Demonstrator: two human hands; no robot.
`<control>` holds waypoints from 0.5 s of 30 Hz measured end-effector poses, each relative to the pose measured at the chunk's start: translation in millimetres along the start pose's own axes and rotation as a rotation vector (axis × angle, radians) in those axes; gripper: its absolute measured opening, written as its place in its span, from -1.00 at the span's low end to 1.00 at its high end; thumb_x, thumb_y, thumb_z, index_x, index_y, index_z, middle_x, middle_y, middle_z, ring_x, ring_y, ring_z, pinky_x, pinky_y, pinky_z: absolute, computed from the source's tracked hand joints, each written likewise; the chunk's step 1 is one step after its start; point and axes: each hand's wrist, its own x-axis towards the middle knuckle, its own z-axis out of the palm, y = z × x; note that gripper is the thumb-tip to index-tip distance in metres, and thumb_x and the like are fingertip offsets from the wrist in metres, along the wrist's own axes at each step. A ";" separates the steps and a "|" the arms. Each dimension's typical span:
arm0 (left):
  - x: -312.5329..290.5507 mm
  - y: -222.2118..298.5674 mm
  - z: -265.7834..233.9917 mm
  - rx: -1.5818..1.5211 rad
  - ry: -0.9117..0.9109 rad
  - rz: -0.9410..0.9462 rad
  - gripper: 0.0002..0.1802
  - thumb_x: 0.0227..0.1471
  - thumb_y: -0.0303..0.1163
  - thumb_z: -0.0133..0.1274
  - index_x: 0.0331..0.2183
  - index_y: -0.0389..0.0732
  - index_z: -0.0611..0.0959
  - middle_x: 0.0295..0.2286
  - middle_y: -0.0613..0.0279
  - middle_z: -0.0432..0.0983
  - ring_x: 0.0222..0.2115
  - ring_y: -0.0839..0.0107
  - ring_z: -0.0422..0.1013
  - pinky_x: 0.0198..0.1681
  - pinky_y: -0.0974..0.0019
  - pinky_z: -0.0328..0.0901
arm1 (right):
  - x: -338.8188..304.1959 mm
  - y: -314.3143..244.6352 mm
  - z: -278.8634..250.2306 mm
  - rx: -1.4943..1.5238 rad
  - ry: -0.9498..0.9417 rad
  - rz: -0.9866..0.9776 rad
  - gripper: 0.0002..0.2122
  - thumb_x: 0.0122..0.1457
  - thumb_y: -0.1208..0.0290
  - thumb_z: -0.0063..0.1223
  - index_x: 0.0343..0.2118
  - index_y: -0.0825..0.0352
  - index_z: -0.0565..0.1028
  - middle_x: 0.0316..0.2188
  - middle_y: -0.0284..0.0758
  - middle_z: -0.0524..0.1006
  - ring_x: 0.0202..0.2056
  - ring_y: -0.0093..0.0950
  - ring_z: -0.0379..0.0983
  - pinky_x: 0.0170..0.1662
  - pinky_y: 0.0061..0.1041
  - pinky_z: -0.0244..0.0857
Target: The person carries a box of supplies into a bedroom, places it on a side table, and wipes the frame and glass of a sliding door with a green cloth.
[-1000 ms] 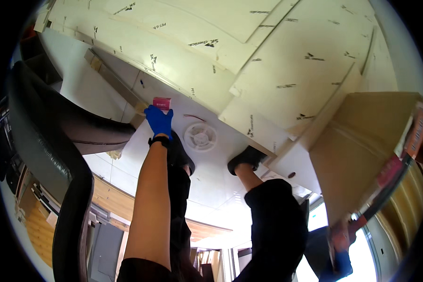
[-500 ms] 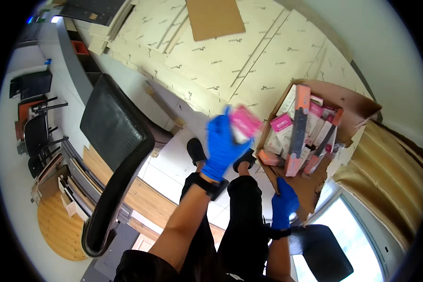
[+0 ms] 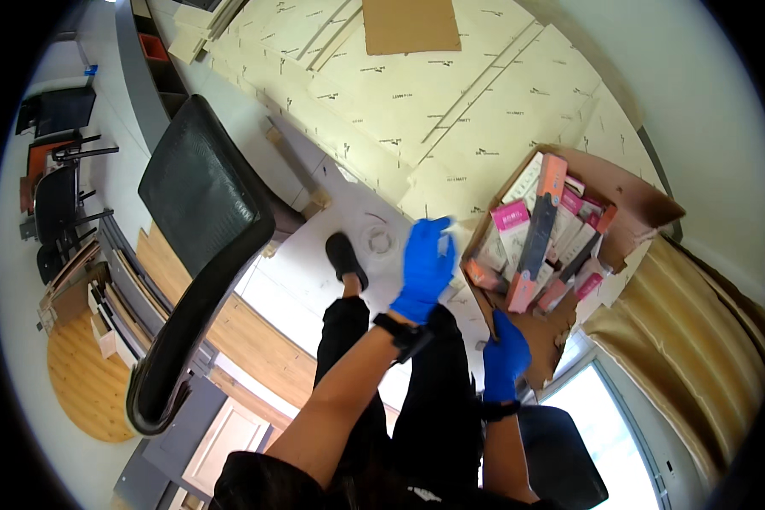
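A: Blue nitrile covers both hands. The left hand (image 3: 425,268) is raised in front of the open brown cardboard carton (image 3: 633,200), its fingers curled round a small pale flat packet (image 3: 444,242), of which only an edge shows past the glove.

B: And the right hand (image 3: 506,355)?

A: Lower, resting against the near torn flap of the carton. Whether its fingers grip the flap or merely lie on it cannot be told from this view.

B: Where does the packet sit relative to the carton?

A: Just beside the carton's left wall, held clear of it, above the white floor panels (image 3: 314,280). Inside the carton stand pink and white slim retail boxes (image 3: 540,225), packed upright and leaning on one another.

B: How would such a packet handle?

A: Judged by its thin profile and the ease of a one-handed hold, it is light. Thin card of this kind is stiff along its length but dents under pinching, and a glossy face may slide on nitrile. A hold across the two broad faces, near the middle, looks the safest.

B: Anything else nearby?

A: A black mesh-backed office chair (image 3: 200,204) to the left, flattened cream cardboard sheets (image 3: 399,93) beyond, and the person's black shoe (image 3: 346,257) below the packet.
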 end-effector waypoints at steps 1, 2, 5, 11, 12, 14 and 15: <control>-7.7 -45.5 -2.3 0.099 -0.025 -0.063 -0.72 -0.12 -0.49 -0.01 -0.24 -0.24 0.46 -0.36 -0.02 0.36 -0.32 0.05 0.32 -0.24 0.13 0.23 | 3.1 -1.0 2.5 0.000 -0.006 -0.005 -0.65 -0.12 0.62 -0.06 -0.25 0.11 0.55 -0.39 -0.27 0.54 -0.38 -0.28 0.48 -0.33 -0.41 0.35; -20.2 -96.2 8.7 0.183 -0.036 -0.081 -0.73 -0.12 -0.47 0.00 -0.26 -0.22 0.46 -0.37 -0.01 0.36 -0.32 0.05 0.32 -0.25 0.12 0.24 | 6.2 3.1 8.2 0.026 -0.043 0.015 -0.66 -0.12 0.60 0.01 -0.22 0.13 0.53 -0.35 -0.26 0.53 -0.33 -0.30 0.48 -0.27 -0.43 0.33; -77.2 -252.1 43.3 0.445 -0.280 -0.270 -0.68 -0.16 -0.35 0.04 -0.27 -0.20 0.46 -0.36 0.01 0.35 -0.29 0.06 0.33 -0.24 0.11 0.26 | 16.6 14.0 33.4 0.040 0.002 -0.087 -0.70 -0.12 0.63 0.08 -0.24 0.30 0.54 -0.32 -0.20 0.54 -0.30 -0.33 0.49 -0.22 -0.48 0.33; -106.8 -499.0 120.9 0.836 -0.409 -0.416 -0.58 -0.23 -0.23 0.07 -0.25 -0.17 0.45 -0.31 0.06 0.34 -0.27 0.12 0.33 -0.31 0.11 0.29 | 56.0 21.6 102.4 -0.053 -0.065 -0.132 -0.76 -0.18 0.67 0.11 -0.35 0.43 0.55 -0.42 -0.16 0.55 -0.37 -0.32 0.51 -0.23 -0.49 0.35; -100.5 -530.2 127.4 0.841 -0.385 -0.413 -0.49 -0.23 -0.19 0.10 -0.19 -0.19 0.42 -0.26 0.05 0.33 -0.25 0.13 0.32 -0.28 0.12 0.28 | 60.7 19.4 109.4 -0.055 -0.080 -0.130 -0.76 -0.18 0.67 0.11 -0.35 0.43 0.55 -0.42 -0.16 0.55 -0.37 -0.32 0.51 -0.23 -0.49 0.35; -88.7 -587.7 140.5 0.958 -0.316 -0.364 -0.28 -0.28 -0.11 0.16 -0.07 -0.25 0.35 -0.20 0.03 0.30 -0.22 0.14 0.30 -0.22 0.15 0.26 | 69.1 14.8 114.8 -0.054 -0.227 0.035 -0.66 -0.21 0.51 0.12 -0.25 0.39 0.52 -0.34 -0.10 0.52 -0.26 -0.28 0.48 -0.17 -0.43 0.30; -85.6 -612.9 155.2 1.056 -0.270 -0.314 -0.16 -0.32 -0.07 0.21 -0.02 -0.29 0.30 -0.17 0.01 0.29 -0.20 0.15 0.29 -0.19 0.16 0.24 | 74.1 16.2 116.5 -0.067 -0.291 0.123 -0.60 -0.22 0.43 0.13 -0.20 0.37 0.51 -0.29 -0.07 0.51 -0.21 -0.26 0.47 -0.14 -0.41 0.28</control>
